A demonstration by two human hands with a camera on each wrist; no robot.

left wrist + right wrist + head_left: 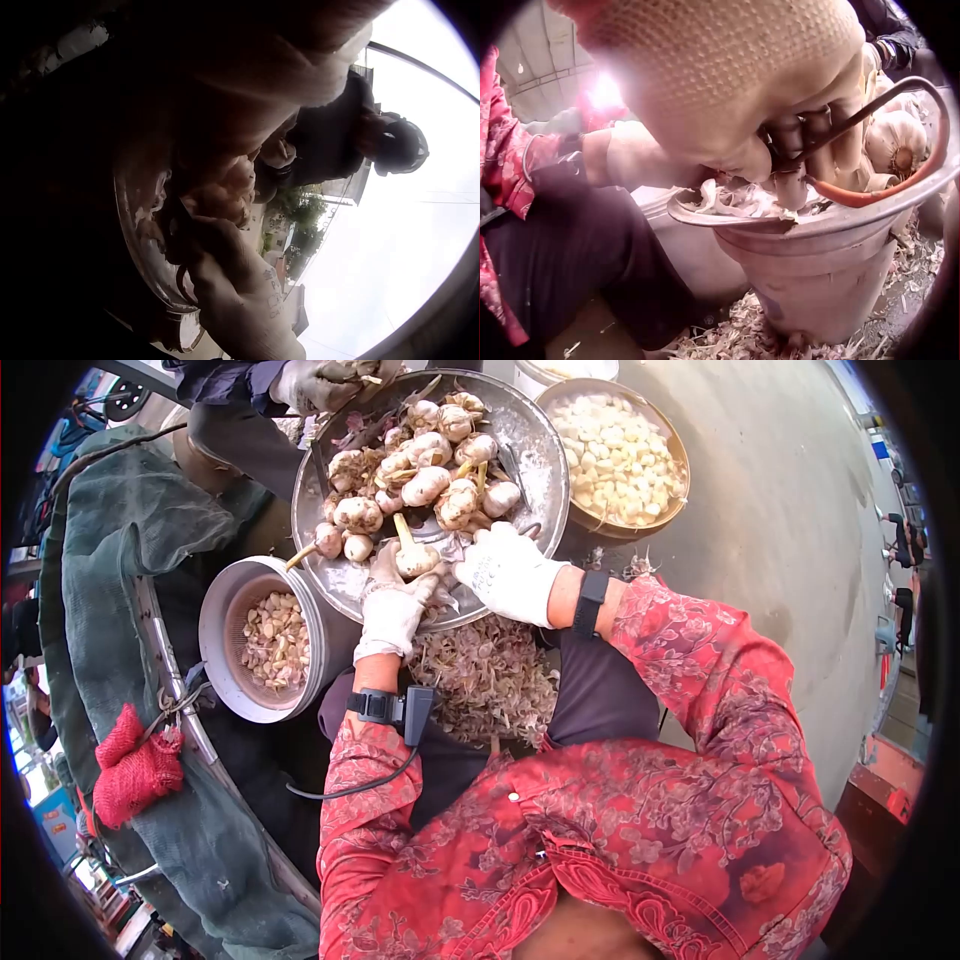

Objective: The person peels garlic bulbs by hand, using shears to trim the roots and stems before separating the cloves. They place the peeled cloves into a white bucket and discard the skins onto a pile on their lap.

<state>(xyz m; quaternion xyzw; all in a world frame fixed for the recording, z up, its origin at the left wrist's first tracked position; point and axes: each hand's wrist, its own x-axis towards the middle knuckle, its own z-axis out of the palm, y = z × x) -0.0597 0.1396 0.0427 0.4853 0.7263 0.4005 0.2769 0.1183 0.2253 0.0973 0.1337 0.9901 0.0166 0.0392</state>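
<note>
Garlic [416, 560], scissors [857, 199] in curled hands [392, 610] [512, 574]

A red mesh bundle [138, 775] rests against dark green netting [130, 530], near the metal rail [205, 748] along the netting's right edge, while a black wheel [126, 400] shows beyond the top edge.

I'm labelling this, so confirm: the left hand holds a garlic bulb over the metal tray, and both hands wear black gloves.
Wrong colour: both gloves are white, not black, as the head view shows. The left hand does hold a garlic bulb over the metal tray.
</note>
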